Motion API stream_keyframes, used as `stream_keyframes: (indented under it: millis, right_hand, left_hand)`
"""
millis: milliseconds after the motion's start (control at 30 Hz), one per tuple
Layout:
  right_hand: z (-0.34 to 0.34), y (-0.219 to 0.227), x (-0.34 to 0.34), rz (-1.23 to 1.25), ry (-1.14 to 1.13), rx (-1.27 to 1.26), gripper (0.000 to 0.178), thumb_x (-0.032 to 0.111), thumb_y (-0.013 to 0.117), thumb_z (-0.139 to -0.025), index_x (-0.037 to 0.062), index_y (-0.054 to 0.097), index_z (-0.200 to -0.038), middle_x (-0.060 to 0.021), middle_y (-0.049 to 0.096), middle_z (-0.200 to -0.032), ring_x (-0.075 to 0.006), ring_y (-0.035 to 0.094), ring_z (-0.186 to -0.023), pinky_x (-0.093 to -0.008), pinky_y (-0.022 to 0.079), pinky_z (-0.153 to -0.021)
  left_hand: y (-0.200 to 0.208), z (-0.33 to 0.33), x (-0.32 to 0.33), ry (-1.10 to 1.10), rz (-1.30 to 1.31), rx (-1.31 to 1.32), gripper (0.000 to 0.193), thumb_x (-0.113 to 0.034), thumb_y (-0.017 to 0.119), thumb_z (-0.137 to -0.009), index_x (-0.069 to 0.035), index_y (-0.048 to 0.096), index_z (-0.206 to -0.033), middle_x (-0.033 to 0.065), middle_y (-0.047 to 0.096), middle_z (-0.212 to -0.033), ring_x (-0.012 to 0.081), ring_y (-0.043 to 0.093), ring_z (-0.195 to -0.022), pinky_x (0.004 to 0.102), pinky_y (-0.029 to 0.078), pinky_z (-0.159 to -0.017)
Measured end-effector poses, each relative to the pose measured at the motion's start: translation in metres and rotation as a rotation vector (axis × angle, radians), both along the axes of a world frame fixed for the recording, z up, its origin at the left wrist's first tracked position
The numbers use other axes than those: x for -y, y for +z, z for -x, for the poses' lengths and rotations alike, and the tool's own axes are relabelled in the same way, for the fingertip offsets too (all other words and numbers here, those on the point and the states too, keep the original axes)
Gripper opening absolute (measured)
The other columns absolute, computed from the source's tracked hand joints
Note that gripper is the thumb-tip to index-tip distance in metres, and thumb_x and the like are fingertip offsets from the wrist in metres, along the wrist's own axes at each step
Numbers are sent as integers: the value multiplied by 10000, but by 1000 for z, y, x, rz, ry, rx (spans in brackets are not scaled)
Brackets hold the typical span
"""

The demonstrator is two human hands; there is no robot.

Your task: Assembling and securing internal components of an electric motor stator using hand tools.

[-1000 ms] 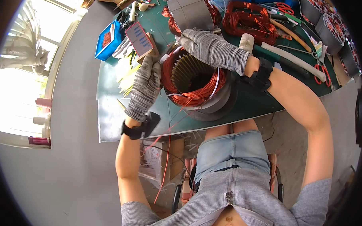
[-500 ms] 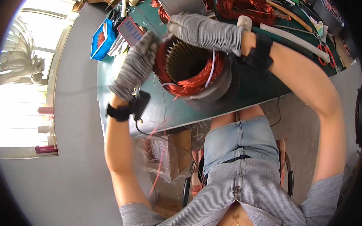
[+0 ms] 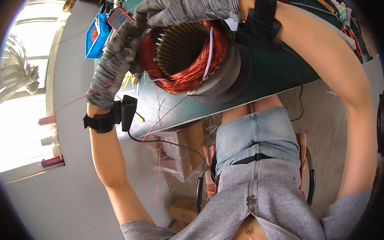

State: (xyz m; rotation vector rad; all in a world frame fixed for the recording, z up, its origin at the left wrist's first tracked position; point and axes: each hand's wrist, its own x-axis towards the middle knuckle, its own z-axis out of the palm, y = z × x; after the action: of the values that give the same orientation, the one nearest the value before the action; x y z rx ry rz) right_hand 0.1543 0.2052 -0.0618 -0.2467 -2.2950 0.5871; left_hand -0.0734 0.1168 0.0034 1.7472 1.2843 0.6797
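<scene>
A motor stator [image 3: 234, 70], a grey metal cylinder with red copper windings [image 3: 189, 79] bulging from its open end, lies on the table and faces left of me. White ties wrap the windings, and pale slot liners line the bore. My left hand [image 3: 118, 54], in a grey knitted glove, touches the windings' left side with its fingers bent together. Over the top of the stator reaches my gloved right hand [image 3: 183, 9], its fingers and thumb drawn together close to the left fingertips. What either hand pinches is hidden. Loose red wires [image 3: 160, 119] hang from the windings' lower edge.
The green table [image 3: 269, 74] ends just in front of my lap. A blue bin [image 3: 97, 36] and a phone [image 3: 120, 19] sit at the far left. Red-handled scissors [image 3: 351, 39] lie at the right. Below the table stands a box [image 3: 186, 149]; a black cable [image 3: 170, 141] trails from my left wrist.
The view has shifted, so the stator appears farther left and higher. My right hand has come down and left, closer to my left hand at the windings. Loose wires now hang differently.
</scene>
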Motion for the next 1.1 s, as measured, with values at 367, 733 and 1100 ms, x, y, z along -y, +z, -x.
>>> stream_keyframes:
  millis: [367, 733, 1100]
  right_hand:
    - [-6, 9, 3, 81, 28, 15, 182, 98, 541, -882, 29, 614, -1034, -64, 602, -895, -174, 588, -856, -315, 475, -770]
    - [-11, 8, 12, 111, 44, 13, 200, 116, 537, -903, 30, 613, -1067, -65, 608, -916, -162, 586, -864, -303, 477, -781]
    - [-4, 12, 11, 143, 88, 1, 218, 133, 533, -925, 31, 612, -1100, -66, 615, -937, -150, 583, -873, -292, 480, -791]
  left_hand:
    - [2, -11, 17, 196, 37, -39, 310, -237, 626, -943, -8, 572, -1145, 81, 646, -1006, 151, 644, -856, 299, 536, -782]
    - [-3, -6, 12, 192, -145, -216, 264, -156, 583, -965, -4, 577, -1180, 71, 654, -1024, 132, 636, -866, 281, 527, -812]
    - [12, -14, 18, 163, -140, -553, 361, -269, 592, -967, -32, 557, -1237, 81, 642, -1039, 119, 610, -847, 279, 522, -769]
